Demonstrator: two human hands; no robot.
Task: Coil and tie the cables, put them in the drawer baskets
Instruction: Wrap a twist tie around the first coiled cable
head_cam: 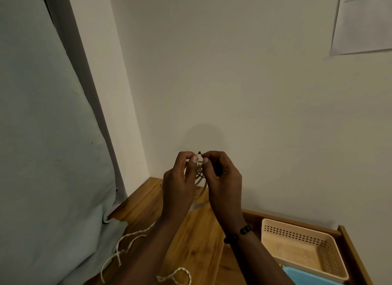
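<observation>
The fingers [194, 159] of the left hand [180, 180] and those of the right hand [222, 178] are pinched closed on the two ends of a thin dark tie [199, 153], which meets in a small twisted tip just above and between the two thumbs. Both hands are raised in front of the pale wall [233, 72], close together, thumbnails facing the camera.

Between the palms hangs a coiled cream cable [200, 183]; its loops drop below the fingers and are partly hidden by the hands, so the tie's path around the coil cannot be made out in full. The coil is held in the air, above the wooden surface [201, 242].

A dark beaded bracelet [239, 233] sits on the right wrist.

On the surface, loose off-white cord [127, 244] trails at the lower left, and a twisted loop of it [180, 273] lies near the bottom edge.

To the right, an open wooden drawer [350, 244] holds a beige perforated basket [301, 240], which looks empty, and the corner of a blue basket [305, 277] just in front of it.

A light curtain [42, 136] hangs at the left, its hem touching the surface. A sheet of paper [364, 19] is fixed to the wall at the upper right.
</observation>
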